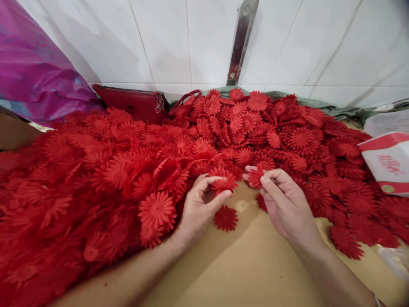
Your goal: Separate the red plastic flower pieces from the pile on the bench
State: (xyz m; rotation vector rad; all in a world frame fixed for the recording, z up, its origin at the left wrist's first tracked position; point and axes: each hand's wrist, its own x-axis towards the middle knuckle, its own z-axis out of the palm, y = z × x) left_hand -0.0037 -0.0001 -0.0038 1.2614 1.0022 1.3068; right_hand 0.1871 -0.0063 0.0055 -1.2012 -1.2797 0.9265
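Between the thumb and fingers of my left hand (202, 199) is a red fabric flower (224, 182), petals spread. My right hand (286, 198) pinches a smaller red flower piece (254, 176) between thumb and fingertips, a short gap away from the left one. Below my left thumb a single dark red flower (226, 218) lies flat on the tan tabletop (230, 273). A large heap of loose red flowers (156, 209) rises beside my left hand, and another heap (300, 138) spreads behind and to the right of my right hand.
White tiled wall (166, 38) closes off the back, with a metal bracket (241, 42) on it. A red purse (131, 102) sits behind the flowers. At left hangs a purple plastic bag (41, 64); at right a white and red box (388, 162) rests on the heap.
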